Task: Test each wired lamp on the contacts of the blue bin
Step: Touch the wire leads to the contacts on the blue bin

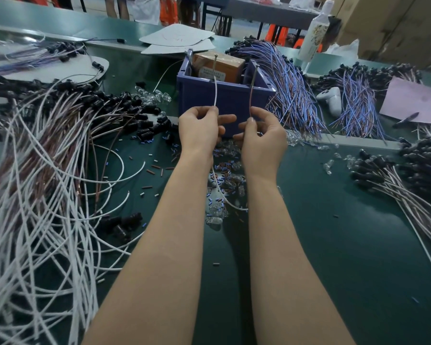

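- Fingertips of my left hand [199, 128] pinch a white wire [216, 92], my right hand [261, 135] a brown wire [251, 95].
- Both rise before the blue bin [199, 94].
- Wire heap [35, 183] left, blue-wired bundle [291, 90] right.

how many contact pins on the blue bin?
2. Left pin rises beside the brown box, above the white lead pinched by the left hand. Right pin stands at the right of the blue bin, above the brown lead pinched by the right hand. Others may hide inside.
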Action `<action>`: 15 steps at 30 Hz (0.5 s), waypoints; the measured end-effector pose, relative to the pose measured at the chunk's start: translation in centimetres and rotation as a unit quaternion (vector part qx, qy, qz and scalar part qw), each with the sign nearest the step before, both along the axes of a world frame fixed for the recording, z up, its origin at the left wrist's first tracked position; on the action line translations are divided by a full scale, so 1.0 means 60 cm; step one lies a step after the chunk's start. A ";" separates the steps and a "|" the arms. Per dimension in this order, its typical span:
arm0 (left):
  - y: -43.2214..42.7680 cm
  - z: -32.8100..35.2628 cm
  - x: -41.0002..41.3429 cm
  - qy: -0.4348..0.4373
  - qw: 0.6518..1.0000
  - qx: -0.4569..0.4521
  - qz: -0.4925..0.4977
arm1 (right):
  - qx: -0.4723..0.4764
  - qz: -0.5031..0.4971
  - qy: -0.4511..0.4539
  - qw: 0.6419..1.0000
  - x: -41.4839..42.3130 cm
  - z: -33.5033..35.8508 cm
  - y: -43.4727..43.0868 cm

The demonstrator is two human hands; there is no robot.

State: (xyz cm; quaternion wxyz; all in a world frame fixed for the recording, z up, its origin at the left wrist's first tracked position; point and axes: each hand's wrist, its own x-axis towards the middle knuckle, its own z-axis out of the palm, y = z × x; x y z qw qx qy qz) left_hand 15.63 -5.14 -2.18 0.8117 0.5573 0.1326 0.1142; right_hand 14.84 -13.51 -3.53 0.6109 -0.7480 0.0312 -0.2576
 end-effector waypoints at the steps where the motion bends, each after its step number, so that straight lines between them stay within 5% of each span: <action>1: -0.001 0.000 0.001 -0.001 1.000 -0.001 -0.003 | 0.002 -0.001 0.000 1.000 0.001 0.000 0.000; 15: -0.001 -0.004 0.002 -0.001 1.000 -0.029 0.005 | 0.001 0.003 0.002 1.000 0.000 0.001 0.000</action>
